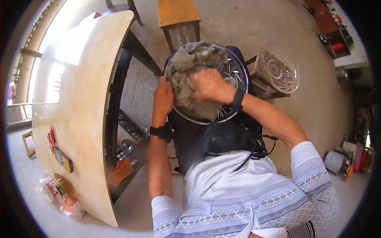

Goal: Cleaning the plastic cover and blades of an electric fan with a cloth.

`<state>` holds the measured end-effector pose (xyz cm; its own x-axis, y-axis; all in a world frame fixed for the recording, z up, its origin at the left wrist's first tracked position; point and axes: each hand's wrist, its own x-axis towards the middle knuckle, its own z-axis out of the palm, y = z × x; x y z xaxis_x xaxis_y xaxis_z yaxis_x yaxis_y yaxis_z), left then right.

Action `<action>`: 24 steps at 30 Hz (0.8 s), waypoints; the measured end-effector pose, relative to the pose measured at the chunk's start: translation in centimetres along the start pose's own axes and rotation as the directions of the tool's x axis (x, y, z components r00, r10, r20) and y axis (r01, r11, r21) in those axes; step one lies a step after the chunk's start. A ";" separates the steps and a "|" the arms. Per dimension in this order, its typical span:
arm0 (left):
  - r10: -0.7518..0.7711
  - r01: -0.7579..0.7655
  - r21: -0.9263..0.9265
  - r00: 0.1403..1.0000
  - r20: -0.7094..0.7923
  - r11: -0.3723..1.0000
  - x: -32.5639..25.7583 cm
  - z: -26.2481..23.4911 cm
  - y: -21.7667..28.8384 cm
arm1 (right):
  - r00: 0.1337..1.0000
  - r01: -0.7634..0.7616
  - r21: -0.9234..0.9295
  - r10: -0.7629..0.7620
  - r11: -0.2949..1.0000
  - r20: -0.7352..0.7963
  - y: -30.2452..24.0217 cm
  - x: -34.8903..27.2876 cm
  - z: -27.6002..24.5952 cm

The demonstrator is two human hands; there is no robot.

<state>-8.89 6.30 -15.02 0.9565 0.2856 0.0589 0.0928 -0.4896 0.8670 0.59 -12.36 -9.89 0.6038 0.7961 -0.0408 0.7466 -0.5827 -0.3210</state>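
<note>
On my lap rests a round clear tray (237, 75) with a cut-glass star pattern. A crumpled grey-green cloth (186, 59) covers its left half and part of its near side. My left hand (163, 97) grips the tray's left rim; its fingers are partly hidden behind the edge and the cloth. My right hand (210, 84) is closed and presses on the cloth inside the tray, with folds of it bunched at the fingers. A similar clear patterned tray (291, 75) sits on a low wooden stool (260, 79) to the right.
A pale wooden table (91, 91) stands close on my left, bearing a yellow-black phone (62, 159) and a jar (63, 185) among packets. Ahead is a wooden bench (179, 14). Bags and boxes (337, 160) lie at the far right. Another person's hand (121, 171) shows beneath the table.
</note>
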 end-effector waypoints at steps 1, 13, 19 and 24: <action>-0.086 0.089 -0.052 0.995 0.045 0.995 -0.1 -0.3 1.0 | 0.999 -0.053 -0.011 0.053 0.999 -0.006 0.9 0.4 -0.1; -0.288 0.342 -0.256 0.931 0.224 0.904 0.1 -0.3 1.5 | 0.984 -0.086 -0.072 0.096 0.994 0.153 2.2 -7.0 -1.2; 0.212 -0.202 0.109 0.973 -0.094 0.973 0.3 0.6 -2.5 | 0.997 0.044 -0.002 -0.043 0.999 0.059 -0.7 -1.3 -0.8; -0.191 0.214 -0.264 0.975 0.111 0.941 -0.5 -0.3 0.4 | 0.993 -0.116 -0.078 0.115 0.990 -0.009 4.5 -1.2 -1.6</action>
<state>-9.43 6.17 -14.56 0.9459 0.2808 -0.1624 0.2187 -0.1823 0.9586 3.68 -16.21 -9.75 0.6883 0.7221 -0.0691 0.6912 -0.6817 -0.2397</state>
